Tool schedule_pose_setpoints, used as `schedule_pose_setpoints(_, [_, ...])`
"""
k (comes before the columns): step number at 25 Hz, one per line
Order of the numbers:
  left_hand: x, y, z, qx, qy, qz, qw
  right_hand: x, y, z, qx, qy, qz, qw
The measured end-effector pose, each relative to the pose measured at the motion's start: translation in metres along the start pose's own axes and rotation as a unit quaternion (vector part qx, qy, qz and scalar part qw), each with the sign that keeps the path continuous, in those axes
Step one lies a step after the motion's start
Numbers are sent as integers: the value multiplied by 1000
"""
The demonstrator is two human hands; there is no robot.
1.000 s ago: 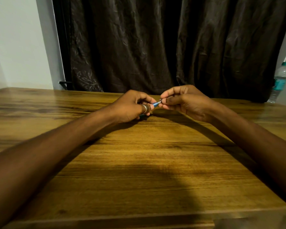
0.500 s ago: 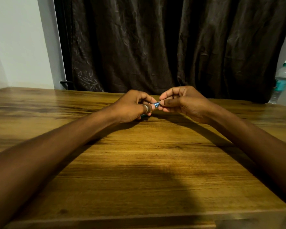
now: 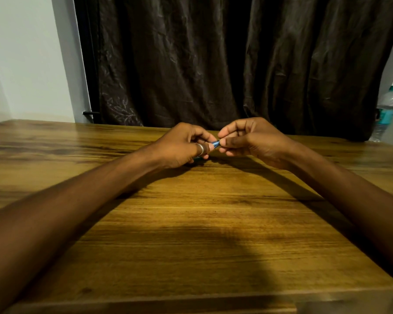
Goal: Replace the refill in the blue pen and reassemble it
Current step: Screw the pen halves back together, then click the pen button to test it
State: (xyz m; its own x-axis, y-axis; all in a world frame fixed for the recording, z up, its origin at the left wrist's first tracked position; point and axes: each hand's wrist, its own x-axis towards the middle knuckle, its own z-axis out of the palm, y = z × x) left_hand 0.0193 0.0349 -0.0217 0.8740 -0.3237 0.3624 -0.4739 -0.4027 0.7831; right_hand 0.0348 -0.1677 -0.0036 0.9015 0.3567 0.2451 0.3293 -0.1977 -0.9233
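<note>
Head view: both my hands meet above far middle of table (image 3: 191, 234), lifted so pen parts line up end to end. Left hand (image 3: 182, 147) curled tight round blue pen (image 3: 215, 143), ring (image 3: 200, 149) on finger; only short blue stub shows. Right hand (image 3: 247, 139) pinches pen's exposed end, fingertips together, probably twisting or seating tip. Refill itself hidden. Water bottle (image 3: 386, 109) beyond far right corner.

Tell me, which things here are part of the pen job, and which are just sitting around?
Part of the job:
- blue pen, pinched between both hands
- left hand, closed around its body
- right hand, gripping its end

Just sitting around:
- water bottle, far right
- curtain
- table
</note>
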Motion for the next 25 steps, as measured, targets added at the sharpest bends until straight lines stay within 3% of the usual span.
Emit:
schedule_pose_setpoints(7, [1,5,3,-36,32,-10,999,3,2,0,60,-1,4,998])
schedule_pose_setpoints(14, [0,5,5,-66,-13,-76,995,10,-13,-4,196,152,-16,969])
schedule_pose_setpoints(20, [-4,13,14,-114,4,-64,991,22,-37,30,247,114,100,957])
schedule_pose_setpoints(25, [-9,19,20,-169,-14,-100,980,38,-49,50,334,154,119,922])
